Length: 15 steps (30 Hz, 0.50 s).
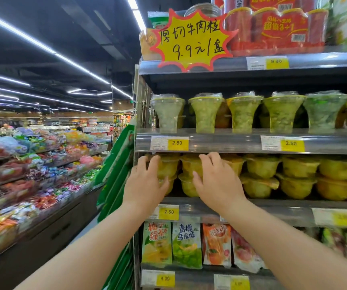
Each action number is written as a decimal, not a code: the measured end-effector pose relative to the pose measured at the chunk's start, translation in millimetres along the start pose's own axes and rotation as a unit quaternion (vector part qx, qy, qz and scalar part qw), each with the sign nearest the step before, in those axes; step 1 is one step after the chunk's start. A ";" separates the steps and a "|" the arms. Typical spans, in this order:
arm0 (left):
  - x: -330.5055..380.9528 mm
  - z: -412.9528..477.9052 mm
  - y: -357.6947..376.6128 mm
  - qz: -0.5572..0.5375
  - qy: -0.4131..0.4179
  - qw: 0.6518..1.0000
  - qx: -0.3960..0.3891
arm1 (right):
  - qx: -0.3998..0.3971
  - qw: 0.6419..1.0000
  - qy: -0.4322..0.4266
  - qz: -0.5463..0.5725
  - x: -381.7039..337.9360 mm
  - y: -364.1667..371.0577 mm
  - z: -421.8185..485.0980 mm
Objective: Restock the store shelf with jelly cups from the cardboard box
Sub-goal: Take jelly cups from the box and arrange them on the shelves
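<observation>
Yellow jelly cups [260, 168] stand in two-high stacks along the middle shelf [273, 203]. My left hand [145, 183] lies against the front of the leftmost stack [168, 167], fingers stretched upward to the top cup. My right hand [217, 183] rests on the second stack [189, 166] and the one beside it. Its fingers reach up to the top cups and its thumb touches the lower cup. Neither hand lifts a cup clear of the shelf. The cardboard box is out of view.
Tall green jelly cups [243, 114] fill the shelf above, under a yellow starburst price sign [193, 40]. Flat drink pouches [186, 245] hang on the shelf below. A green hanging display [116, 164] sits at the shelf's left end. Candy bins [32, 174] line the aisle's left.
</observation>
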<state>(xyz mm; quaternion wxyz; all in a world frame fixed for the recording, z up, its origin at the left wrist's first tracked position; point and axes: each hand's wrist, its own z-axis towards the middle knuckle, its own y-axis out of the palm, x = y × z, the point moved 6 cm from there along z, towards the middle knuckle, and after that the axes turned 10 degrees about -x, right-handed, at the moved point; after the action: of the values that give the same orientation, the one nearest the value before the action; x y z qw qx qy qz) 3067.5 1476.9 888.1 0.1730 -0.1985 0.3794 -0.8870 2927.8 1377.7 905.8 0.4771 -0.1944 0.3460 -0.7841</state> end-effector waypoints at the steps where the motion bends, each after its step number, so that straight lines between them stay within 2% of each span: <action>1: 0.4 2.8 0.6 -0.016 -0.005 1.000 -0.008 | -0.017 1.000 0.014 0.001 1.6 2.7 1.6; 4: 2.5 12.0 1.8 -0.056 -0.030 0.997 -0.031 | -0.046 0.998 0.038 0.018 3.6 9.6 8.0; 8: 1.9 21.6 10.3 -0.125 -0.087 0.985 -0.078 | -0.093 0.988 0.076 0.094 5.7 25.1 17.9; 15: -3.9 21.4 18.8 -0.201 -0.101 0.972 -0.073 | -0.087 0.972 0.091 0.198 1.7 36.6 21.5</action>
<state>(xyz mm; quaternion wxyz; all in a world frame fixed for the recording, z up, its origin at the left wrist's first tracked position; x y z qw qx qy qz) 3084.2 1453.4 886.8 0.0137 -0.3712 0.3764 -0.8487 2963.2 1357.3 893.8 0.5706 -0.0908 0.4862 -0.6556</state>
